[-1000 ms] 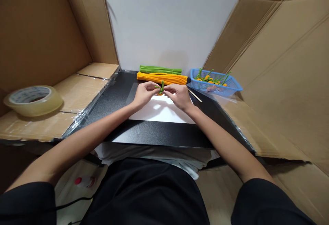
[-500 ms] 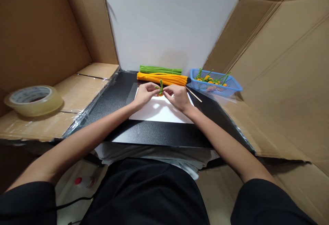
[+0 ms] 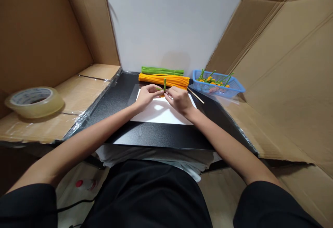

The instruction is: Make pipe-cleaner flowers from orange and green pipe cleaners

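Your left hand (image 3: 148, 94) and right hand (image 3: 179, 99) meet over white paper (image 3: 158, 115), fingertips pressed together on a green pipe cleaner (image 3: 164, 85). Its long axis stands upright between them, a short end jutting toward the left hand; neither hand is clearly nearer. A small orange piece (image 3: 162, 95) shows at its base, mostly hidden. Both forearms angle inward, wrists low. Beyond lie an orange bundle (image 3: 163, 79), a green bundle (image 3: 162, 70) and a blue basket (image 3: 221, 94).
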Demonstrator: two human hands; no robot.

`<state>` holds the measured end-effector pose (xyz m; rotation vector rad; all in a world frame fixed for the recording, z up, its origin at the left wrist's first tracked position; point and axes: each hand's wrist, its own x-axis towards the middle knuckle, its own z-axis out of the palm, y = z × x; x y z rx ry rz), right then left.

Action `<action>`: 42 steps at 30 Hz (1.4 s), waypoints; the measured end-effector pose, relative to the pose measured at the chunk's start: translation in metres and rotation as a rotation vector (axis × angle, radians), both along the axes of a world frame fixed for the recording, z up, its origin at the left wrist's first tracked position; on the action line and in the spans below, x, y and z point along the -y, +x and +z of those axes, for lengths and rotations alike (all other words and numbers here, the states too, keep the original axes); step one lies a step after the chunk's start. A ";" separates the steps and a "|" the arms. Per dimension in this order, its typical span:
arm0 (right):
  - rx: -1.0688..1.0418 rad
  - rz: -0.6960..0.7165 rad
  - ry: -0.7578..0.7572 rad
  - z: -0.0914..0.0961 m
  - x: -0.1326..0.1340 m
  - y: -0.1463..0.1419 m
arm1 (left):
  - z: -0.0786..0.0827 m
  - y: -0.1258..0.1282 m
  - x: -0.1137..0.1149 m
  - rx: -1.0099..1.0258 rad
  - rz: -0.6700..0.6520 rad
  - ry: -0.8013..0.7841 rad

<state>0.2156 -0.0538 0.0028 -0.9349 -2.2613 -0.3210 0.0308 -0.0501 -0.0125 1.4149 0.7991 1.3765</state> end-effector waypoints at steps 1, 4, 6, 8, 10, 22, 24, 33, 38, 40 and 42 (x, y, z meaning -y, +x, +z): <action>0.027 -0.005 0.028 0.000 0.000 0.000 | 0.000 -0.001 0.000 -0.005 -0.028 -0.005; 0.060 -0.005 0.066 0.001 0.000 0.001 | 0.000 -0.003 -0.002 -0.026 -0.066 0.043; 0.067 -0.001 0.066 0.002 0.001 0.001 | -0.001 -0.003 -0.004 -0.029 -0.040 0.094; 0.064 0.002 0.057 0.003 0.001 0.001 | -0.002 -0.002 -0.005 -0.028 -0.009 0.126; 0.054 0.014 0.043 0.003 0.001 0.000 | -0.002 -0.001 -0.005 -0.029 0.020 0.139; -0.305 0.080 -0.179 0.009 0.009 -0.009 | -0.001 0.006 0.006 -0.249 0.303 0.306; -0.348 0.085 -0.194 0.011 0.011 -0.010 | 0.000 0.007 0.009 -0.252 0.324 0.337; -0.200 0.069 -0.027 0.011 0.010 -0.008 | 0.001 0.013 0.015 -0.207 0.393 0.336; -0.234 0.097 -0.026 0.012 0.009 -0.006 | 0.002 0.011 0.013 -0.152 0.348 0.327; -0.263 0.122 -0.056 0.013 0.008 -0.006 | 0.001 0.011 0.013 -0.164 0.350 0.358; -0.328 0.149 -0.121 0.014 0.008 -0.008 | 0.000 0.011 0.013 -0.188 0.377 0.410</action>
